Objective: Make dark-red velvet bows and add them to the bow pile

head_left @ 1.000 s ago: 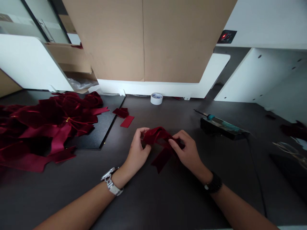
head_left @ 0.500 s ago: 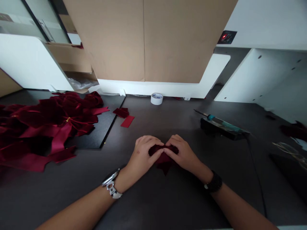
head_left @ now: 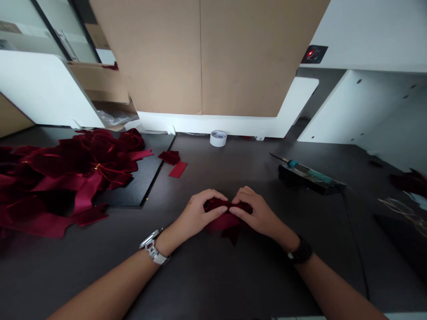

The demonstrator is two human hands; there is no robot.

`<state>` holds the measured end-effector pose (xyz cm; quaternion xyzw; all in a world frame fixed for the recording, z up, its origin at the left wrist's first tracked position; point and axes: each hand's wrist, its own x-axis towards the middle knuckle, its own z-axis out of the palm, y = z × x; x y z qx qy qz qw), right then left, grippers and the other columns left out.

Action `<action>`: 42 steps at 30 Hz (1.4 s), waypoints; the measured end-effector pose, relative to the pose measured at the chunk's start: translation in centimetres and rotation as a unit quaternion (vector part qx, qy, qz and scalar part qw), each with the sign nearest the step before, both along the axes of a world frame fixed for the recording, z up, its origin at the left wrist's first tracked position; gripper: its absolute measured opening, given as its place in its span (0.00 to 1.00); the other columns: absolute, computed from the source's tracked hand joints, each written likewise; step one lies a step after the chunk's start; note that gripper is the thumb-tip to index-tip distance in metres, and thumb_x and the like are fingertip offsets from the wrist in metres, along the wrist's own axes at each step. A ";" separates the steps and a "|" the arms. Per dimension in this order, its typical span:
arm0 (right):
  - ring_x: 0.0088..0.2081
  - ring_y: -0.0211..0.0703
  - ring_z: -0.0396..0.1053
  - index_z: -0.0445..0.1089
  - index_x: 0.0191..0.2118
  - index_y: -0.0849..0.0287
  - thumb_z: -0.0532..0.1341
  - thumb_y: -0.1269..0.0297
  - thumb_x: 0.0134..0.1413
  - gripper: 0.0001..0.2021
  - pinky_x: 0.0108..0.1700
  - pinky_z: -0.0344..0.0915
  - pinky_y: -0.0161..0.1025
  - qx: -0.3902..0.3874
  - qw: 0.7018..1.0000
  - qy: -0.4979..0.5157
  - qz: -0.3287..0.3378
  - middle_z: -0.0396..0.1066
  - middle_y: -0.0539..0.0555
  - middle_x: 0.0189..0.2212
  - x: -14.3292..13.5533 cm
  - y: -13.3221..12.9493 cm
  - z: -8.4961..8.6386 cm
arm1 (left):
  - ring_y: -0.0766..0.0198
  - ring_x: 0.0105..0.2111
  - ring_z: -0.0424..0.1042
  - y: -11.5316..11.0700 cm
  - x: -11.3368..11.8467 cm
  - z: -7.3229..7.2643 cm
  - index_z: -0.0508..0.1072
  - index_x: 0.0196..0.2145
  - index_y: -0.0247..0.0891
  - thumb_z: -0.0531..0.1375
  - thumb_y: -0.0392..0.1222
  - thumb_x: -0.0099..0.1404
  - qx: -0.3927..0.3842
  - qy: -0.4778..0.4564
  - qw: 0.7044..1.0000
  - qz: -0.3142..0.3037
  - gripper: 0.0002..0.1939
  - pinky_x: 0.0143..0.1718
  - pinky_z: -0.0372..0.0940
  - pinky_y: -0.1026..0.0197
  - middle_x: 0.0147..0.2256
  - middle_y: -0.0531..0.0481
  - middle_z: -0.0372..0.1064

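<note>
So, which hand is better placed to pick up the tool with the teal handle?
Right. The right hand is nearer the teal-handled tool, which lies on its side; the left hand would have to cross over.

Dark table [head_left: 233, 284]: ribbon pile [head_left: 66, 173] (left), tape roll [head_left: 218, 138], soldering iron [head_left: 308, 172].

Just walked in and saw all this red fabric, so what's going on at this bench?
A person has both hands on the dark table: the left hand and right hand pinch a folded piece of dark red velvet ribbon between them. A pile of red ribbon bows lies to the left, a soldering iron to the right.
</note>
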<state>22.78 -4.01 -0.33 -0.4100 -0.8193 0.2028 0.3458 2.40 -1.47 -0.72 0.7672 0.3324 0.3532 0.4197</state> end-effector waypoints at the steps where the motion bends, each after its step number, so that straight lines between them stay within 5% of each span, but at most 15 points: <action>1: 0.32 0.40 0.59 0.65 0.31 0.60 0.58 0.61 0.60 0.09 0.36 0.55 0.38 0.001 1.000 -0.001 0.004 0.64 0.51 0.28 0.0 0.0 0.0 | 0.62 0.38 0.70 0.0 0.1 0.1 0.74 0.39 0.38 0.61 0.42 0.61 -0.014 -0.006 1.000 0.002 0.09 0.42 0.62 0.61 0.37 0.49 0.73; 8: 0.34 0.40 0.60 0.66 0.31 0.60 0.58 0.61 0.60 0.09 0.37 0.56 0.37 -0.011 1.000 -0.009 0.019 0.65 0.52 0.29 -0.1 -0.1 0.1 | 0.68 0.26 0.66 -0.1 0.3 0.3 0.71 0.33 0.35 0.62 0.41 0.57 -0.149 -0.045 0.988 -0.013 0.07 0.30 0.60 0.64 0.27 0.53 0.68; 15: 0.33 0.40 0.61 0.67 0.31 0.60 0.58 0.59 0.59 0.10 0.37 0.56 0.38 -0.027 1.000 -0.008 0.006 0.66 0.52 0.27 -0.3 -0.1 0.0 | 0.71 0.23 0.65 -0.2 0.6 -0.1 0.70 0.31 0.35 0.63 0.41 0.55 -0.227 -0.100 0.969 -0.011 0.08 0.29 0.59 0.66 0.25 0.55 0.66; 19: 0.36 0.40 0.64 0.69 0.41 0.58 0.55 0.59 0.61 0.10 0.40 0.60 0.38 -0.064 0.997 0.040 -0.006 0.68 0.53 0.34 -0.1 0.2 0.1 | 0.72 0.23 0.64 -0.1 0.7 0.0 0.71 0.30 0.34 0.64 0.40 0.53 -0.248 -0.112 0.962 0.020 0.08 0.28 0.58 0.66 0.25 0.55 0.67; 21: 0.37 0.39 0.66 0.68 0.43 0.58 0.52 0.58 0.62 0.12 0.40 0.61 0.37 -0.083 0.994 0.049 -0.042 0.68 0.54 0.36 0.8 0.5 0.4 | 0.72 0.22 0.64 0.0 0.6 0.0 0.71 0.29 0.34 0.64 0.40 0.53 -0.252 -0.121 0.959 0.042 0.08 0.28 0.58 0.66 0.24 0.55 0.67; 23: 0.33 0.39 0.65 0.67 0.35 0.59 0.51 0.56 0.62 0.14 0.35 0.60 0.36 -0.093 0.989 0.010 -0.112 0.68 0.53 0.31 2.4 0.9 0.6 | 0.72 0.22 0.63 0.2 0.5 -0.1 0.71 0.29 0.34 0.65 0.40 0.52 -0.257 -0.138 0.954 0.065 0.08 0.28 0.57 0.66 0.23 0.56 0.66; 25: 0.25 0.38 0.61 0.61 0.24 0.59 0.50 0.54 0.61 0.18 0.28 0.55 0.35 -0.120 0.975 -0.083 -0.170 0.64 0.51 0.22 4.5 1.2 0.7 | 0.72 0.22 0.63 0.4 0.4 -0.2 0.71 0.28 0.34 0.65 0.40 0.51 -0.267 -0.167 0.945 0.088 0.08 0.27 0.57 0.67 0.23 0.56 0.65; 29: 0.21 0.39 0.62 0.62 0.20 0.59 0.55 0.56 0.55 0.16 0.24 0.53 0.36 -0.194 0.927 -0.224 -0.229 0.66 0.53 0.19 8.8 1.3 0.6 | 0.73 0.22 0.63 0.6 0.4 -0.3 0.71 0.27 0.35 0.66 0.40 0.49 -0.299 -0.222 0.920 0.122 0.09 0.25 0.57 0.68 0.22 0.56 0.65; 33: 0.21 0.41 0.62 0.63 0.17 0.58 0.57 0.53 0.51 0.18 0.23 0.54 0.36 -0.272 0.887 -0.245 -0.281 0.66 0.53 0.17 11.4 1.0 0.6 | 0.73 0.22 0.63 0.8 0.4 -0.2 0.70 0.25 0.34 0.67 0.39 0.48 -0.320 -0.252 0.903 0.137 0.10 0.25 0.58 0.69 0.22 0.56 0.65; 39: 0.23 0.44 0.66 0.65 0.18 0.59 0.62 0.56 0.48 0.15 0.25 0.55 0.38 -0.288 0.829 -0.248 -0.411 0.68 0.55 0.19 12.4 1.2 1.2 | 0.74 0.22 0.63 0.8 0.3 -0.2 0.70 0.26 0.34 0.67 0.41 0.47 -0.329 -0.266 0.892 0.161 0.11 0.24 0.58 0.69 0.24 0.56 0.66; 42: 0.24 0.46 0.66 0.65 0.17 0.59 0.62 0.56 0.49 0.16 0.27 0.57 0.39 -0.296 0.822 -0.244 -0.422 0.67 0.55 0.19 12.8 1.3 1.2 | 0.74 0.22 0.63 0.8 0.2 -0.2 0.70 0.27 0.34 0.67 0.41 0.47 -0.329 -0.269 0.890 0.163 0.12 0.24 0.58 0.70 0.24 0.56 0.66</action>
